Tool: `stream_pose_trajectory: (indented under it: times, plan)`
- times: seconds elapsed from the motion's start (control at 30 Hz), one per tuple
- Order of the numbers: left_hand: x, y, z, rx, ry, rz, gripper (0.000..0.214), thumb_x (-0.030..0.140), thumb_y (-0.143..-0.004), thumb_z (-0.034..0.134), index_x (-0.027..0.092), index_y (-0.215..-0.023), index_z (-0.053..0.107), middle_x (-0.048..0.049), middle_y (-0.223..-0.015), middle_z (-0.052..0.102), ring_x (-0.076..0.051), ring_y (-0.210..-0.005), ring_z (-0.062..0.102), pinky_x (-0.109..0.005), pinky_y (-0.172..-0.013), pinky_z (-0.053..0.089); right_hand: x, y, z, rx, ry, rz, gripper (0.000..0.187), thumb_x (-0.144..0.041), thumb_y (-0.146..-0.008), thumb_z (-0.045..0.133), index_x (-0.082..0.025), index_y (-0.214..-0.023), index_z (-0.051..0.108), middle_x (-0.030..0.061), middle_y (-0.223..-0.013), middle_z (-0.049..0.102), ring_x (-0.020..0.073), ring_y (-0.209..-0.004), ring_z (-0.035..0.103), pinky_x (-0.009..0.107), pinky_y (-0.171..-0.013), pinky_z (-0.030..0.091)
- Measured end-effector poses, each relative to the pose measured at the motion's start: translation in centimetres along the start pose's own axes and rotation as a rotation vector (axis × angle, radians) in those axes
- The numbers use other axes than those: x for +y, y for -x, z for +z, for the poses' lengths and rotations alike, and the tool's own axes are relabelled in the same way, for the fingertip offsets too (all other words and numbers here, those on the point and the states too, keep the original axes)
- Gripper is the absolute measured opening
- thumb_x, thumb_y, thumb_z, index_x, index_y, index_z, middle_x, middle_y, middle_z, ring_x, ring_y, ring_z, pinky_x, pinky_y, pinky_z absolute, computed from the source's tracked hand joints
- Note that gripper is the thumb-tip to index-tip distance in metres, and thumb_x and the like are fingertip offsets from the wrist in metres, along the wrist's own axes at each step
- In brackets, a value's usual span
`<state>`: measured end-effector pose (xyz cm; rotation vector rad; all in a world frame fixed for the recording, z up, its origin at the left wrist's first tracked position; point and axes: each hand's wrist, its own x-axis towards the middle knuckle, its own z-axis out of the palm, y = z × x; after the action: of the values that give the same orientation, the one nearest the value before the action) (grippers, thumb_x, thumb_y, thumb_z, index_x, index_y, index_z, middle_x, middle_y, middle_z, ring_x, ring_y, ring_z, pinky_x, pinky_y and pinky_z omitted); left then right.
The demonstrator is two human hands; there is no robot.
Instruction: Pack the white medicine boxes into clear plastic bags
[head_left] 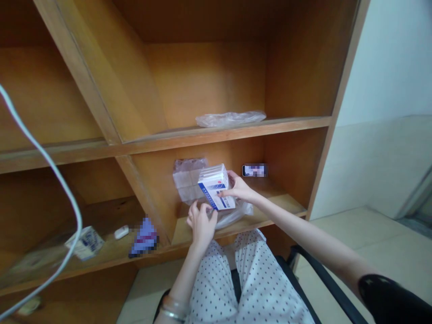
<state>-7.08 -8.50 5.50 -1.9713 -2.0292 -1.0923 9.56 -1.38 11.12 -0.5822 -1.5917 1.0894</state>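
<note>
Grip: right hand [239,188] pinching a blue-white carton [212,185], left fingers [199,213] curled, seemingly on its lower corner above the shelf edge [266,219].

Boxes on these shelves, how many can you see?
2. A white-and-blue carton is in the right hand. A small white-and-blue box lies on the lower-left shelf. The blurred thing beside it might be another; I cannot tell.

From here I see a smooth paperboard box [213,186], a thin, crinkled clear plastic bag [189,179], and a satin-finished wooden shelf [219,135].
</note>
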Motion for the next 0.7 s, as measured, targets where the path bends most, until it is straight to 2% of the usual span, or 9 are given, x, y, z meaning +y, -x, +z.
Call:
stream_pose_trajectory:
  times: [0.1, 0.2, 0.27, 0.37, 0.43, 0.57, 0.7]
  plan:
    - [-0.5, -0.8, 0.3, -0.174, -0.148, -0.008, 0.019, 0.032, -0.078, 0.054, 0.021, -0.091, 0.063, -0.0143, -0.136, 0.041, -0.034, -0.129, 0.033, -0.052, -0.099, 0.029, 1.2, 0.0, -0.8, -0.095, 0.202, 0.006, 0.082, -0.025, -0.047, 0.083, -0.016, -0.120, 0.047, 0.0091, -0.119, 0.057, 0.0246, -0.109, 0.055, 0.042, -0.099, 0.039]
    - [-1.0, -1.3, 0.2, -0.342, -0.242, -0.033, 0.028, 0.027, -0.079, 0.050, 0.017, -0.101, 0.063, -0.0164, -0.114, 0.057, -0.033, -0.112, 0.052, -0.049, -0.093, 0.035, 1.4, 0.4, -0.9, -0.194, 0.361, 0.052, 0.088, -0.024, -0.045, 0.082, -0.013, -0.125, 0.047, 0.0118, -0.122, 0.055, 0.0279, -0.111, 0.053, 0.045, -0.099, 0.038]
    - [-1.4, -1.5, 0.0, -0.388, -0.262, -0.059, 0.034, 0.023, -0.078, 0.048, 0.013, -0.108, 0.060, -0.0166, -0.104, 0.061, -0.032, -0.101, 0.059, -0.045, -0.088, 0.041, 1.3, 0.5, -0.8, -0.253, 0.411, 0.045, 0.087, -0.022, -0.045, 0.080, -0.012, -0.125, 0.047, 0.0125, -0.122, 0.055, 0.0284, -0.110, 0.053, 0.044, -0.099, 0.039]
    - [-2.0, -1.8, -0.5, -0.329, -0.206, -0.104, 0.044, 0.019, -0.077, 0.048, 0.013, -0.120, 0.053, -0.0170, -0.107, 0.059, -0.030, -0.096, 0.061, -0.038, -0.079, 0.045, 1.0, 0.4, -0.8, -0.344, 0.444, 0.020, 0.083, -0.021, -0.046, 0.078, -0.012, -0.123, 0.050, 0.0104, -0.119, 0.057, 0.0265, -0.105, 0.055, 0.041, -0.095, 0.043]
    - [-2.4, -2.1, -0.9, -0.276, -0.144, -0.124, 0.043, 0.020, -0.079, 0.045, 0.014, -0.121, 0.053, -0.0166, -0.108, 0.059, -0.028, -0.096, 0.062, -0.035, -0.078, 0.046, 1.0, 0.2, -0.9, -0.415, 0.482, 0.038, 0.080, -0.022, -0.047, 0.077, -0.013, -0.121, 0.052, 0.0084, -0.114, 0.060, 0.0246, -0.100, 0.058, 0.037, -0.089, 0.046]
    - [-3.5, -2.9, -1.8, -0.201, -0.075, -0.115, 0.036, 0.015, -0.081, 0.039, 0.014, -0.107, 0.064, -0.0138, -0.104, 0.059, -0.024, -0.097, 0.062, -0.031, -0.084, 0.046, 1.3, -0.1, -1.1, -0.548, 0.605, 0.093, 0.077, -0.028, -0.047, 0.078, -0.016, -0.120, 0.054, 0.0052, -0.106, 0.063, 0.0224, -0.091, 0.060, 0.032, -0.078, 0.049]
    - [-4.0, -3.0, -2.5, -0.166, -0.057, -0.103, 0.037, 0.011, -0.080, 0.037, 0.013, -0.099, 0.068, -0.0127, -0.103, 0.059, -0.022, -0.095, 0.062, -0.029, -0.087, 0.044, 1.6, -0.3, -1.1, -0.589, 0.729, 0.123, 0.080, -0.035, -0.047, 0.079, -0.016, -0.121, 0.054, 0.0066, -0.105, 0.064, 0.0225, -0.088, 0.060, 0.030, -0.072, 0.048]
